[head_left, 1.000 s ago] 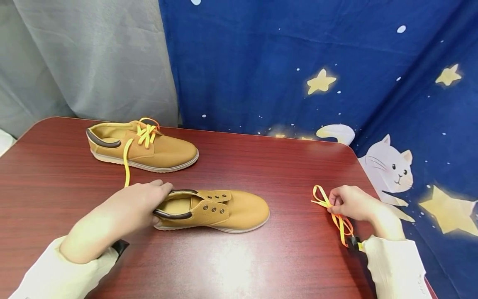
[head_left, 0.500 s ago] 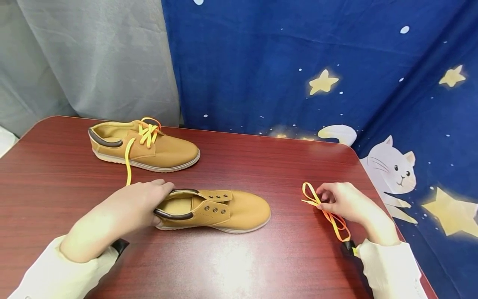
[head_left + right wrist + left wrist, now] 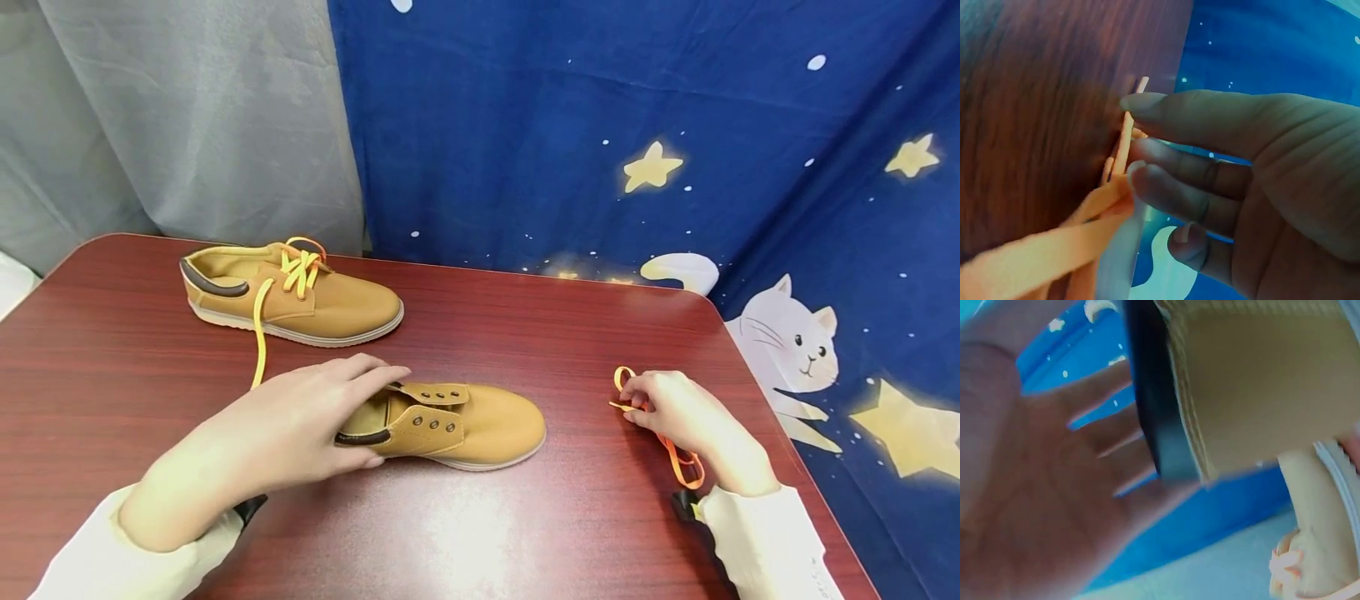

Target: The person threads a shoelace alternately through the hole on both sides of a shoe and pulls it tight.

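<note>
In the head view a tan lace-up shoe (image 3: 495, 425) without a lace lies on the table, toe to the right. My left hand (image 3: 285, 433) spans its heel, thumb on the near side and fingers on the far side, not curled. The left wrist view shows the spread left fingers (image 3: 1110, 394) beside the dark heel collar (image 3: 1160, 400). To the right, my right hand (image 3: 678, 408) pinches a bundled yellow-orange shoelace (image 3: 686, 471) near its tip. In the right wrist view the thumb crosses the shoelace (image 3: 1124, 147), and its tip sticks out past the thumb.
A second tan shoe (image 3: 337, 304), with yellow-orange lacing, stands at the back left. Its loose lace end (image 3: 260, 333) hangs over the side onto the table (image 3: 570, 517). A grey curtain (image 3: 202, 117) and a blue starry curtain (image 3: 495, 142) hang behind the table.
My left hand has loosened from the shoe's heel and moved right, its fingers extending along the sides. The right hand has shifted left with the shoelace and taken it nearer its tip.
</note>
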### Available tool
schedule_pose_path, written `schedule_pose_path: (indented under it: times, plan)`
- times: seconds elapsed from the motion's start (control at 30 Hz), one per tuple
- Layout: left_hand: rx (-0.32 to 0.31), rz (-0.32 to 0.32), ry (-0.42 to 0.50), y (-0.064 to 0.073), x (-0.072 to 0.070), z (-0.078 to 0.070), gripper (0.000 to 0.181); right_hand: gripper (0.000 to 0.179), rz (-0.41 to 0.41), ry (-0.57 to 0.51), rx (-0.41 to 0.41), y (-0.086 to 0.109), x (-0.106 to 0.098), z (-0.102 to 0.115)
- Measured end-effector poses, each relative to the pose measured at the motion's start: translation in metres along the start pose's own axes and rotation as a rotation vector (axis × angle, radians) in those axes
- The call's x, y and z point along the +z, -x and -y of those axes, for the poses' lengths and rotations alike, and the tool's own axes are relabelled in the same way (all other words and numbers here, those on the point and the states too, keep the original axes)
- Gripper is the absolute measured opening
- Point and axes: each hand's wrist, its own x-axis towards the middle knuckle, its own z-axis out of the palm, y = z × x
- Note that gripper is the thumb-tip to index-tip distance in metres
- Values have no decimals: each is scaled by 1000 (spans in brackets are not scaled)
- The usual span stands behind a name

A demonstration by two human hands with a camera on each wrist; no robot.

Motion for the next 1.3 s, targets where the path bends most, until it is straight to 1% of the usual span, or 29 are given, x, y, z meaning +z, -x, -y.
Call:
schedule_pose_path:
  times: [0.07, 0.13, 0.17, 0.23, 0.27, 0.33, 0.43, 0.57, 0.63, 0.77, 0.87, 0.97, 1.07, 1.17, 1.23, 1.3]
  plan:
    - [67, -115, -7, -6, 2, -7, 52, 9, 2, -11, -13, -1, 2, 0]
    - [142, -225, -17, -11, 6, -12, 36, 10, 6, -23, -25, -1, 3, 2]
    - [171, -266, -28, -13, 9, -14, 31, 11, 9, -29, -29, -2, 4, 3]
    - [211, -307, -56, -16, 15, -17, 31, 13, 23, -55, -33, -2, 5, 6]
    - [220, -313, -69, -17, 18, -18, 32, 14, 31, -73, -36, -2, 6, 8]
    - [213, -294, -88, -18, 24, -20, 35, 15, 43, -108, -47, -3, 7, 12]
    - [207, -277, -104, -20, 29, -22, 37, 16, 32, -128, -71, -4, 7, 19]
    - [244, -276, -124, -23, 31, -24, 37, 16, -47, -137, -118, -3, 4, 30]
    - [257, -270, -133, -25, 30, -26, 35, 15, -91, -173, -146, -2, 2, 38]
    - [249, -224, -121, -29, 28, -32, 24, 17, -177, -265, -200, -1, -2, 57]
    - [237, -204, -94, -31, 27, -36, 21, 18, -209, -331, -210, 0, -4, 73]
    - [216, -220, -82, -32, 30, -39, 24, 17, -206, -394, -191, 2, -4, 87]
    - [169, -251, -83, -34, 34, -43, 26, 12, -170, -495, -123, 3, 0, 102]
    - [107, -270, -94, -37, 37, -48, 27, 8, -101, -661, -37, 2, 7, 115]
    - [71, -280, -108, -39, 38, -52, 28, 12, -48, -787, 13, 1, 14, 123]
    - [49, -288, -120, -40, 39, -54, 29, 17, 1, -895, 29, -1, 21, 130]
